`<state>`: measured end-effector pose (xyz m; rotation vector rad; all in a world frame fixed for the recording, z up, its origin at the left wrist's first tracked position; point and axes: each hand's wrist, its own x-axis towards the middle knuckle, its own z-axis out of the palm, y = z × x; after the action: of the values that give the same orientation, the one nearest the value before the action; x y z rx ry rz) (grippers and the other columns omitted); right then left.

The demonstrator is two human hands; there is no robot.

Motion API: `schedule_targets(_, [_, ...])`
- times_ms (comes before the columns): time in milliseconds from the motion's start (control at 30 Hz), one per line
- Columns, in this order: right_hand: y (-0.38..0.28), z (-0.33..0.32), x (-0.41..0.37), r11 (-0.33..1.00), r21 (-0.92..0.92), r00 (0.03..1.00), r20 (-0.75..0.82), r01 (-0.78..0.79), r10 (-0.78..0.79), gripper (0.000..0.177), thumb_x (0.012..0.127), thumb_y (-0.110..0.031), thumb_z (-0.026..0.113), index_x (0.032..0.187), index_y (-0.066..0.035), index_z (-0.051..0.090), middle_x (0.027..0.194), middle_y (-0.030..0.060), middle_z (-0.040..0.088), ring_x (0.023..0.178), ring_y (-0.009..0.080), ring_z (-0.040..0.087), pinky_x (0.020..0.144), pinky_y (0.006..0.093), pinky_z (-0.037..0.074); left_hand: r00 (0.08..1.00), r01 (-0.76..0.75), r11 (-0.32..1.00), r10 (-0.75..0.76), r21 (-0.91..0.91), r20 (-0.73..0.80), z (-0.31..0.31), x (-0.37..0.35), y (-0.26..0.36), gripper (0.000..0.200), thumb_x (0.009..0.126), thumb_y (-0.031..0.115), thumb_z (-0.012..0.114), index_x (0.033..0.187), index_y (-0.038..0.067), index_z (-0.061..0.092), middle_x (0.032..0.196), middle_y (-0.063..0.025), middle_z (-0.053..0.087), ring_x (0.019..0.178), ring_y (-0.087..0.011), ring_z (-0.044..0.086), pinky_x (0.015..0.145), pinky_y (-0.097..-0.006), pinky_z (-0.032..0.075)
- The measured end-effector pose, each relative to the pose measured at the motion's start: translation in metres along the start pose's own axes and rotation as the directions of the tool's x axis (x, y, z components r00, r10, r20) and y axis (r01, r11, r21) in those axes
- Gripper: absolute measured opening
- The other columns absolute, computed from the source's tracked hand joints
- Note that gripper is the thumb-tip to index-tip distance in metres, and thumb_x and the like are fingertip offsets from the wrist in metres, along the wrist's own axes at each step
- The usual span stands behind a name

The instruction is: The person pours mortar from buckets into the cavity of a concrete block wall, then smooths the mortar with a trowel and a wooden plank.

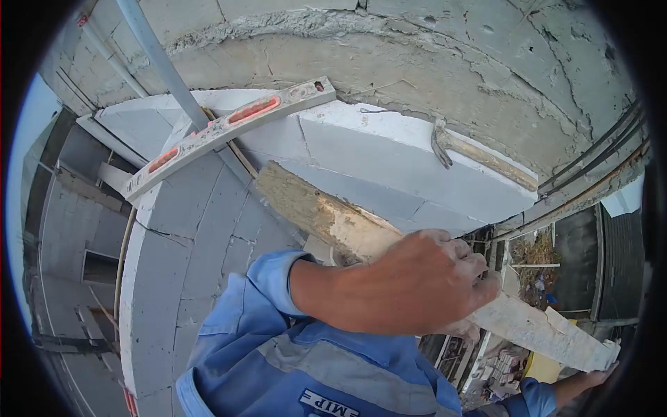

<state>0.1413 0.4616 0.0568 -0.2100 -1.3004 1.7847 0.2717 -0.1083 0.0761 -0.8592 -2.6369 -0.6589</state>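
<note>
My left hand (445,281), dusted with pale powder, is closed around a long board (365,233). Grey mortar crusts the board's upper left end, and whitish residue covers its lower right stretch. Toward the lower right, my right hand (599,375) grips the board's far end, its fingers only partly visible. A claw hammer (493,161) with a wooden handle lies on top of the white block wall, above my left hand. Farther left, a spirit level (233,128) with red-orange handle openings rests across the wall tops.
A grey-white block wall (410,167) curves across the front, meeting another block wall (163,278) at left. Behind is a rough mortared surface (417,62). A pale pole (163,59) slants down at upper left. Far below at right lie rubble and stacked bricks (501,367).
</note>
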Motion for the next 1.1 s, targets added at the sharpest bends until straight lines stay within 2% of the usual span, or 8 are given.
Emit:
schedule_targets(133, [0.059, 0.113, -0.037, 0.867, 0.133, 0.834, 0.375, -0.481, 0.405, 0.056, 0.104, -0.036, 0.036, 0.145, 0.003, 0.035, 0.137, 0.0181, 0.051, 0.124, 0.0330, 0.051, 0.107, 0.0483, 0.039, 0.944, 0.313, 0.896, -0.258, 0.316, -0.205, -0.061, -0.062, -0.022, 0.070, 0.066, 0.064, 0.066, 0.109, 0.009, 0.067, 0.089, -0.0088, 0.061, 0.085, -0.0246, 0.063, 0.068, -0.0363, 0.051])
schedule_targets(233, [0.101, 0.182, -0.098, 0.658, 0.145, 0.407, 0.875, -0.739, 0.264, 0.052, 0.104, -0.037, 0.038, 0.138, 0.002, 0.043, 0.132, 0.0195, 0.056, 0.121, 0.0288, 0.055, 0.105, 0.0479, 0.044, 0.800, 0.574, 0.772, -0.458, 0.273, -0.388, -0.103, -0.131, -0.016, 0.075, 0.059, 0.066, 0.069, 0.104, 0.006, 0.070, 0.088, -0.0080, 0.060, 0.081, -0.0230, 0.060, 0.066, -0.0361, 0.048])
schedule_targets(267, [0.087, 0.214, -0.140, 0.645, 0.126, 0.443, 0.823, -0.753, 0.357, 0.049, 0.105, -0.037, 0.037, 0.135, 0.001, 0.045, 0.127, 0.0182, 0.059, 0.112, 0.0263, 0.061, 0.091, 0.0429, 0.053, 0.768, 0.607, 0.754, -0.477, 0.249, -0.428, -0.112, -0.156, -0.012, 0.074, 0.059, 0.063, 0.073, 0.104, 0.005, 0.071, 0.089, -0.0076, 0.060, 0.081, -0.0236, 0.059, 0.065, -0.0365, 0.047])
schedule_targets(367, [0.082, 0.274, -0.209, 0.488, -0.036, 0.062, 0.981, -0.872, 0.183, 0.044, 0.104, -0.037, 0.038, 0.129, -0.002, 0.047, 0.117, 0.0196, 0.063, 0.087, 0.0256, 0.068, 0.063, 0.0308, 0.058, 0.569, 0.750, 0.661, -0.643, 0.004, -0.512, -0.123, -0.242, -0.010, 0.077, 0.055, 0.062, 0.077, 0.102, 0.001, 0.070, 0.090, -0.0069, 0.062, 0.084, -0.0190, 0.057, 0.069, -0.0310, 0.045])
schedule_targets(667, [0.097, 0.314, -0.325, 0.740, -0.414, -0.256, 0.910, -0.530, 0.326, 0.054, 0.095, -0.039, 0.061, 0.129, 0.001, 0.050, 0.108, 0.0156, 0.064, 0.085, 0.0203, 0.067, 0.071, 0.0292, 0.054, 0.360, 0.846, 0.483, -0.831, -0.227, -0.424, -0.118, -0.358, -0.034, 0.062, 0.058, 0.036, 0.088, 0.101, -0.004, 0.067, 0.090, -0.0060, 0.060, 0.086, -0.0174, 0.056, 0.077, -0.0296, 0.044])
schedule_targets(967, [0.172, 0.120, -0.305, 0.629, -0.522, 0.170, 0.675, -0.576, 0.717, 0.041, 0.095, -0.035, 0.062, 0.117, -0.001, 0.058, 0.094, 0.0101, 0.067, 0.077, 0.0154, 0.066, 0.066, 0.0266, 0.053, 0.306, 0.906, 0.415, -0.775, -0.080, -0.552, -0.110, -0.335, -0.032, 0.065, 0.073, 0.044, 0.079, 0.111, -0.006, 0.060, 0.103, -0.0118, 0.062, 0.095, -0.0213, 0.057, 0.088, -0.0350, 0.045])
schedule_targets(1033, [0.181, 0.060, -0.310, 0.545, -0.542, 0.288, 0.488, -0.640, 0.824, 0.036, 0.093, -0.031, 0.064, 0.113, -0.001, 0.060, 0.092, 0.0083, 0.068, 0.074, 0.0130, 0.065, 0.065, 0.0246, 0.051, 0.464, 0.852, 0.517, -0.668, 0.086, -0.583, -0.106, -0.294, -0.038, 0.071, 0.076, 0.053, 0.075, 0.113, -0.005, 0.058, 0.104, -0.0127, 0.060, 0.096, -0.0216, 0.056, 0.090, -0.0361, 0.044])
schedule_targets(1100, [0.207, -0.007, -0.324, 0.556, -0.585, 0.409, 0.376, -0.591, 0.831, 0.035, 0.092, -0.031, 0.064, 0.110, -0.001, 0.062, 0.091, 0.0095, 0.068, 0.074, 0.0155, 0.065, 0.065, 0.0275, 0.051, 0.296, 0.727, 0.682, -0.422, -0.085, -0.857, -0.084, -0.234, -0.053, 0.069, 0.084, 0.052, 0.066, 0.122, -0.005, 0.057, 0.111, -0.0140, 0.058, 0.100, -0.0258, 0.055, 0.094, -0.0408, 0.042])
